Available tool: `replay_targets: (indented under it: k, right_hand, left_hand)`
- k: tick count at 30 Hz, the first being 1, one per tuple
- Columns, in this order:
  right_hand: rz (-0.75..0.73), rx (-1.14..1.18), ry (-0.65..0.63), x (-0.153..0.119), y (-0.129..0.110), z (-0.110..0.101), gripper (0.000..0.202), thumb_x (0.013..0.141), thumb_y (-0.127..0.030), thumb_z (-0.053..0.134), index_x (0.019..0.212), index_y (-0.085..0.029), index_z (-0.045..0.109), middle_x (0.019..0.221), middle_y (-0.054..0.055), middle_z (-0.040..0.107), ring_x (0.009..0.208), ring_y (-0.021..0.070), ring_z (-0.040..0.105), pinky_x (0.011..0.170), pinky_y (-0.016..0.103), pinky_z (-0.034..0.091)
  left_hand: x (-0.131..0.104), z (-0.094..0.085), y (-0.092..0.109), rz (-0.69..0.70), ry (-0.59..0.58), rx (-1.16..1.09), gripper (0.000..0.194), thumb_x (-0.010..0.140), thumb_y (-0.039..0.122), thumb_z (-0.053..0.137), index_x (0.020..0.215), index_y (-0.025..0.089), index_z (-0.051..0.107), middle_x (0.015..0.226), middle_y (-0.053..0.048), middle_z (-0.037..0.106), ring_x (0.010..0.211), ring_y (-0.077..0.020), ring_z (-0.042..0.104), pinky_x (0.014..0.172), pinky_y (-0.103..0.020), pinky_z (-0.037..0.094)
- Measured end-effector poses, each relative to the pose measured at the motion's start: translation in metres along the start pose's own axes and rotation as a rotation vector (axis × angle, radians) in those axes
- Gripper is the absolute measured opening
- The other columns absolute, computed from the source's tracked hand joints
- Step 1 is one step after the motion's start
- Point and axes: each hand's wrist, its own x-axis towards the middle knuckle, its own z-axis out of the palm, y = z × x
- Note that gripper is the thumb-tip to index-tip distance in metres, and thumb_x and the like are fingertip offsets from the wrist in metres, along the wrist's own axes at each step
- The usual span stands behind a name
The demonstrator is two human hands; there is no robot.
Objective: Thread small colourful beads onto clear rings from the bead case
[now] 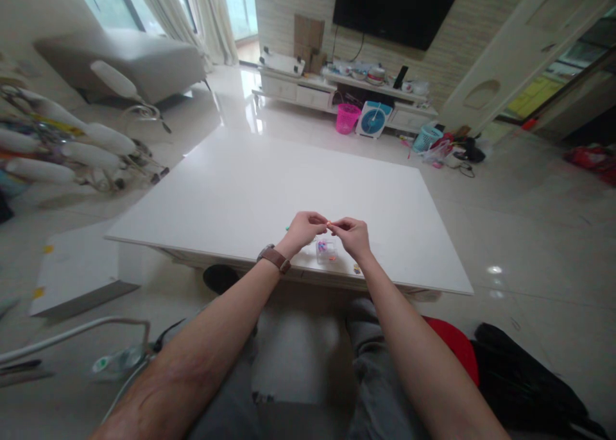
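Observation:
Above the near edge of the white table (298, 177), both my hands come together fingertip to fingertip. Between them is a small orange piece (329, 224), too small to name more closely. My left hand (304, 228), with a brown watch strap (276, 258) at the wrist, pinches it from the left. From the right, my right hand (355, 236) pinches it with thumb and forefinger. Just below them stands a small clear plastic box (326, 259) holding purple, pink, blue and orange bits. A little yellow item (357, 269) lies to its right, and something green peeks out beside my left hand.
Across the floor, a low TV cabinet (293, 92) runs along the wall, with a pink basket (347, 118) and a blue fan (373, 119) before it. A white box (81, 267) sits left of the table. Something red (452, 347) and a black bag (524, 382) lie at right.

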Motion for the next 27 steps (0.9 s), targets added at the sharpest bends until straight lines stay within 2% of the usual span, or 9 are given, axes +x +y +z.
replay_targets:
  k: [9, 19, 27]
  right_hand:
    - [-0.003, -0.047, -0.005, -0.0006, 0.0032, -0.0008, 0.024, 0.074, -0.041, 0.081, 0.075, -0.017, 0.078, 0.068, 0.007, 0.075, 0.063, 0.0203, 0.070, 0.061, 0.030, 0.053]
    - [-0.004, -0.090, -0.015, -0.0012, 0.0042, -0.0013, 0.026, 0.077, -0.043, 0.079, 0.081, -0.017, 0.079, 0.077, 0.008, 0.078, 0.071, 0.0222, 0.072, 0.067, 0.032, 0.055]
    - [-0.010, -0.085, -0.025, -0.0016, 0.0023, -0.0010, 0.022, 0.077, -0.039, 0.076, 0.079, -0.017, 0.078, 0.073, 0.007, 0.077, 0.068, 0.0213, 0.071, 0.066, 0.032, 0.055]
  left_hand:
    - [0.0009, -0.0021, -0.0021, -0.033, -0.030, 0.054, 0.010, 0.075, 0.011, 0.074, 0.085, 0.011, 0.073, 0.067, -0.005, 0.070, 0.054, -0.0096, 0.057, 0.045, -0.018, 0.036]
    - [-0.0016, -0.0015, 0.0007, -0.038, -0.030, 0.087, 0.013, 0.077, 0.013, 0.071, 0.090, 0.011, 0.073, 0.077, -0.009, 0.074, 0.059, -0.0117, 0.061, 0.045, -0.018, 0.036]
    - [-0.0012, -0.0008, 0.0003, -0.034, -0.037, 0.063, 0.010, 0.079, 0.015, 0.071, 0.087, 0.011, 0.071, 0.075, -0.009, 0.073, 0.061, -0.0123, 0.062, 0.047, -0.018, 0.038]
